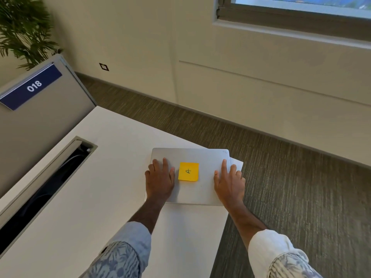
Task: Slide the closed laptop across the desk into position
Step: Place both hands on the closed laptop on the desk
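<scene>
A closed silver laptop (pixel 195 155) lies on the white desk (pixel 112 189) at its far right corner, with its right edge reaching the desk's corner. A yellow sticky note (pixel 188 171) with a handwritten mark sits in the middle of the lid. My left hand (pixel 159 180) rests flat on the lid's left side, fingers spread. On the lid's right side my right hand (pixel 229 182) lies flat, with its outer fingers over the edge. Both palms press on the lid; neither hand curls around it.
A long cable slot (pixel 46 187) with an open flap runs along the desk's left side. A grey partition with a blue "018" label (pixel 33 86) stands behind it, a plant (pixel 26 31) beyond. Carpeted floor (pixel 291 177) drops off right of the desk.
</scene>
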